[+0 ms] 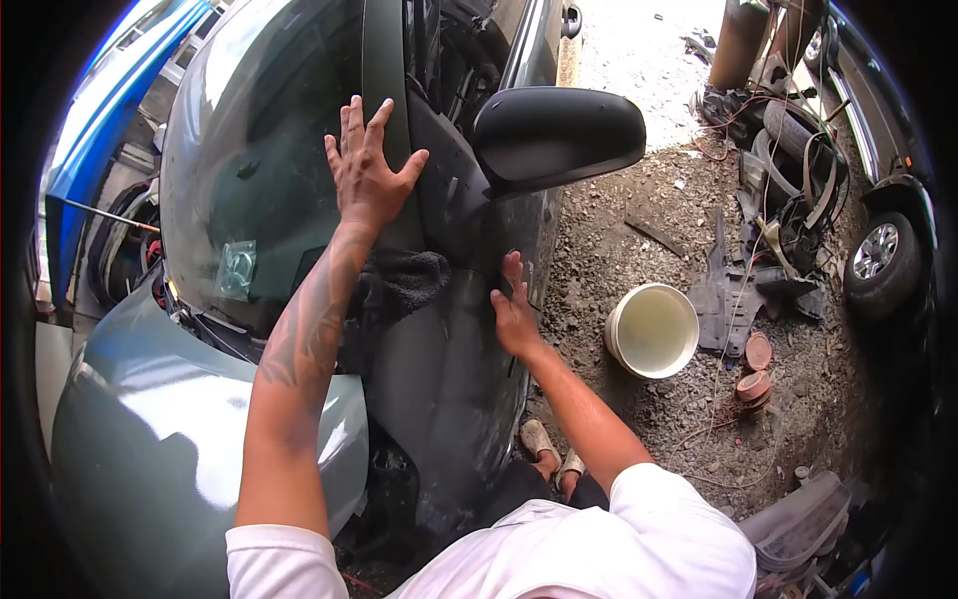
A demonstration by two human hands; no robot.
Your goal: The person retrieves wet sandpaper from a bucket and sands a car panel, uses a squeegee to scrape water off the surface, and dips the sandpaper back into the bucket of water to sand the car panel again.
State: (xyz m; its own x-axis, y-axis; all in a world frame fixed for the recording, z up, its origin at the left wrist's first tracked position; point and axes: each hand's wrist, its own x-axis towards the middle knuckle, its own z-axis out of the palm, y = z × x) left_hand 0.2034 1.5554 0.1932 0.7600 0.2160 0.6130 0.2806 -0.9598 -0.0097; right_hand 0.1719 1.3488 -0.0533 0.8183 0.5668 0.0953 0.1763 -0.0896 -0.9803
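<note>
At the side of the car [429,379], my left hand [369,180] is open, with the fingers spread, over the edge of the windshield [269,140]. My right hand [514,314] is also open, near the dark side panel, below the black mirror [559,135]. Both hands grasp nothing; I cannot tell if they press on the car. One dark cloth [414,278] lies between them on the car. The bucket [654,331] stands on the gravel, to the right.
</note>
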